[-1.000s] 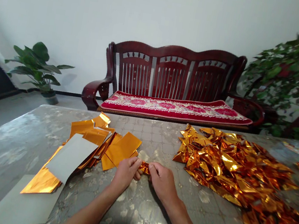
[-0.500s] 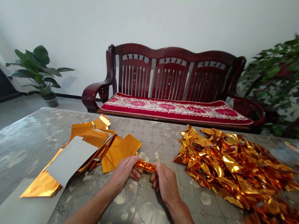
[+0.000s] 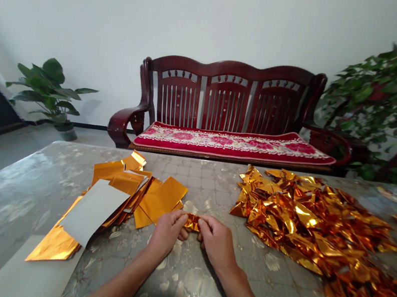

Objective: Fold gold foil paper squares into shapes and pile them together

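Observation:
Between my two hands is a small folded piece of gold foil paper (image 3: 192,222), held just above the table. My left hand (image 3: 168,229) pinches its left end between thumb and fingers. The right end is pinched by my right hand (image 3: 216,241) in the same way. My fingertips hide both ends of the piece. Left of my left hand lies a loose stack of flat gold foil sheets (image 3: 163,201), some turned to their pale side. To the right of my right hand spreads a large heap of folded gold foil pieces (image 3: 308,222).
A patterned cover lies over the table (image 3: 180,277). A grey-white sheet (image 3: 95,210) and a pale board (image 3: 36,273) are at the left. Clear plastic (image 3: 384,200) sits at the far right. Behind stand a dark wooden bench (image 3: 224,107) and potted plants (image 3: 50,93).
My hands have drawn slightly closer together along the foil piece, and less of it shows between them. My thumbs now press in on its ends. The stack and heap look unchanged.

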Demonstrator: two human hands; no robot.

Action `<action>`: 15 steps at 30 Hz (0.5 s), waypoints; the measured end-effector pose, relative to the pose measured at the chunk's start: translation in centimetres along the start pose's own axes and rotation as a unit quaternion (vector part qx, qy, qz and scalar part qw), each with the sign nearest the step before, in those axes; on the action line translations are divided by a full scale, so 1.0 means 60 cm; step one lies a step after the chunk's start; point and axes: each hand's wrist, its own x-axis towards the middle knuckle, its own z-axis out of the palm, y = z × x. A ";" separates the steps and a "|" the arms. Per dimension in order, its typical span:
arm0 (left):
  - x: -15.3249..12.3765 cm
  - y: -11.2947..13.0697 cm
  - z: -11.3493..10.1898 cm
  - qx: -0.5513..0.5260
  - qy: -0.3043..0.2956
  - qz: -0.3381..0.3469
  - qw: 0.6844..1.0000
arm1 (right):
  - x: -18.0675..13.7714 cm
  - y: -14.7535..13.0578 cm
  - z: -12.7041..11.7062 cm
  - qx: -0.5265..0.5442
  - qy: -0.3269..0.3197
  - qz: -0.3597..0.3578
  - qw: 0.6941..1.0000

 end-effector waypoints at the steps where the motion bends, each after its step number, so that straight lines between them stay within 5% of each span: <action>1: -0.001 -0.002 0.000 0.011 0.004 0.004 1.000 | 0.000 0.000 0.000 0.002 -0.001 0.000 1.000; 15: -0.014 0.009 0.011 0.022 0.043 0.033 0.998 | -0.003 -0.011 0.007 0.056 0.004 -0.005 0.998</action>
